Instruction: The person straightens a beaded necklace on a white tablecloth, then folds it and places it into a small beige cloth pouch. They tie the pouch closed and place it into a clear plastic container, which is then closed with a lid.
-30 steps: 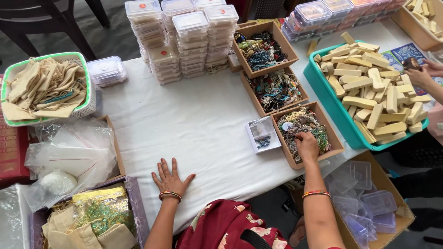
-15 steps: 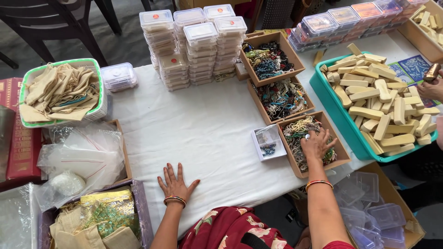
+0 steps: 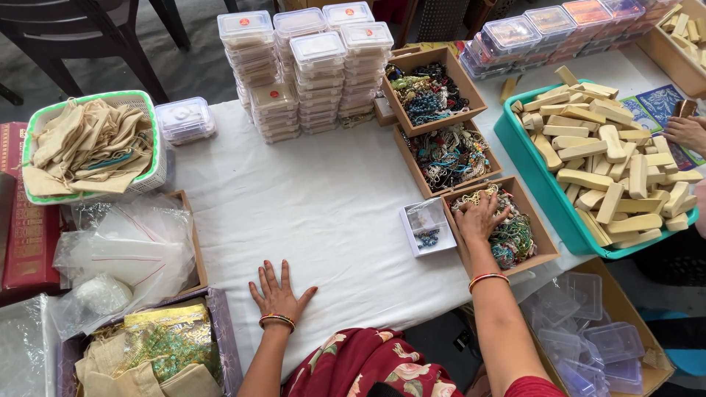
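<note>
Here, right hand (image 3: 479,218) among tangled beads (image 3: 515,239)

cardboard trays (image 3: 434,88): 3 | teal bin (image 3: 515,140): 1 | green basket (image 3: 151,158): 1 | hands: 2

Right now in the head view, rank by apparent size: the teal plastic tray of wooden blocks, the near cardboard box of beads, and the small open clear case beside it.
1. Teal plastic tray, clearly largest.
2. Near cardboard box, which the right hand reaches into.
3. Small open clear case, smallest.
</note>
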